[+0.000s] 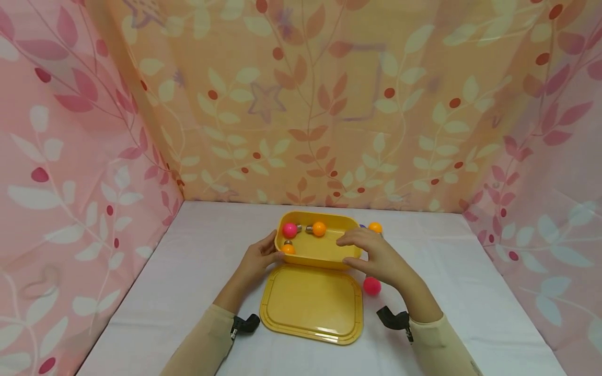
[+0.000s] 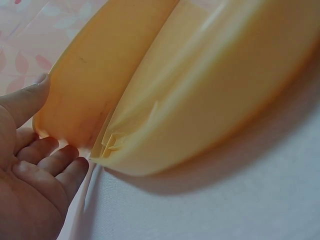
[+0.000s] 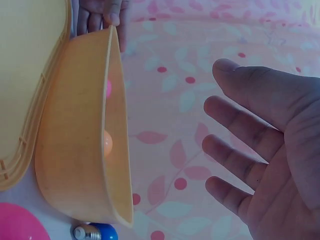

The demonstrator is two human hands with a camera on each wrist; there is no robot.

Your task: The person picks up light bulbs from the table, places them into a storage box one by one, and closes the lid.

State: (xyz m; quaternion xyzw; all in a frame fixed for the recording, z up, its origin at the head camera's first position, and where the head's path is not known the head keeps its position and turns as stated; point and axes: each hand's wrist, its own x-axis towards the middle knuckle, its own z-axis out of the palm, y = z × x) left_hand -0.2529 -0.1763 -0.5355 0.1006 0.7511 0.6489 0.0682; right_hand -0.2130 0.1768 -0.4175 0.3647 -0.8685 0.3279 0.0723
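Observation:
At the left end of a yellow plastic box [image 1: 310,261], my left hand [image 1: 256,261] holds the wall, thumb at the near corner. Its fingers [image 2: 57,160] press against the box's corner in the left wrist view. Inside lie a pink light bulb [image 1: 289,230], an orange bulb [image 1: 319,228] and another orange bulb [image 1: 288,249], all with metal screw bases. Over the box's right end hovers my right hand [image 1: 378,256], fingers spread and slightly bent, holding nothing. The right wrist view shows its palm [image 3: 295,165] apart from the box.
The yellow lid [image 1: 311,305] lies flat on the white table right in front of the box. A pink bulb [image 1: 372,286] rests near the lid's far right corner. Behind the right hand are an orange bulb [image 1: 375,227] and a blue bulb [image 3: 106,231]. Patterned cloth walls enclose the table.

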